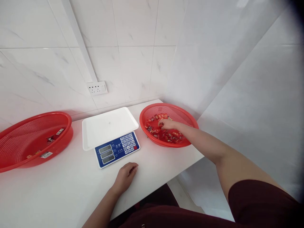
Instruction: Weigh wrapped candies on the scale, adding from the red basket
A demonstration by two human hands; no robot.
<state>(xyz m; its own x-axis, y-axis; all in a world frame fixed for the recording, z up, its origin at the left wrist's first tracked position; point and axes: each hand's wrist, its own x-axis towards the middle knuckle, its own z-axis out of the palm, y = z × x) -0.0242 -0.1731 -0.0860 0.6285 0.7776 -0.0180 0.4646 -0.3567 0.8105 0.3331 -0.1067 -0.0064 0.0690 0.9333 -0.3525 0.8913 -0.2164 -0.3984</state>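
My right hand (166,124) reaches down into the right red basket (193,123), its fingers pinched together among small red wrapped packets (174,136). What the fingertips hold, if anything, is too small to tell. On the white table, my left hand (125,175) rests with its fingers curled together and nothing visible in them. Just beyond it stands a digital scale (118,149) with a blue keypad, several displays and a bare white weighing tray (109,126).
A second red basket (14,129) on the left holds a few packets (51,138) and has a label on its rim. White marbled tiles (135,69) rise behind the white table (78,186), with a power socket (97,88). A side wall (256,104) borders the right.
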